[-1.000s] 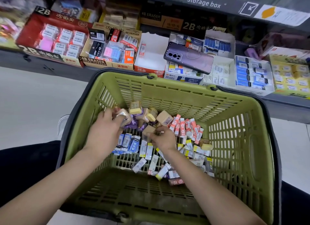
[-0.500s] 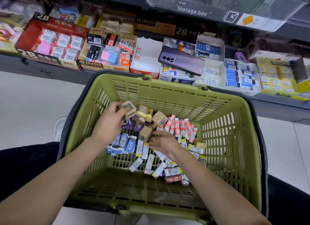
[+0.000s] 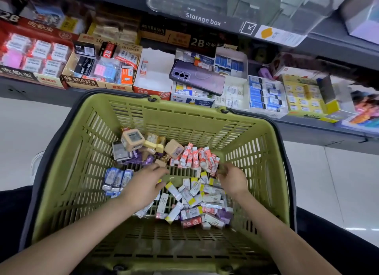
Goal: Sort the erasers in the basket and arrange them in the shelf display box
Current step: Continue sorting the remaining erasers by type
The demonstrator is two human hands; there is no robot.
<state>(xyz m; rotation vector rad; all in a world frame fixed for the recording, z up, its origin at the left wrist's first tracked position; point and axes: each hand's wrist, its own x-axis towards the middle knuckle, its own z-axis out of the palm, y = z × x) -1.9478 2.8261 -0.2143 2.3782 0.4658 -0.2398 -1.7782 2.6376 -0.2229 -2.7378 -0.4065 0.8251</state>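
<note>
Basket (image 3: 67, 182) of olive-green slatted plastic: my left hand (image 3: 143, 185) splays loose, empty, at nine o'clock; right hand (image 3: 233, 180) curls at three, grip I cannot tell.

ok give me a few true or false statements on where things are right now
1. The left hand and the right hand are both inside the basket. True.
2. The phone lies in the basket. False: it rests on top of the display boxes.
3. The red-and-white erasers are bunched together. True.
4. The blue erasers lie beside the right hand. False: they lie beside the left hand.
</note>
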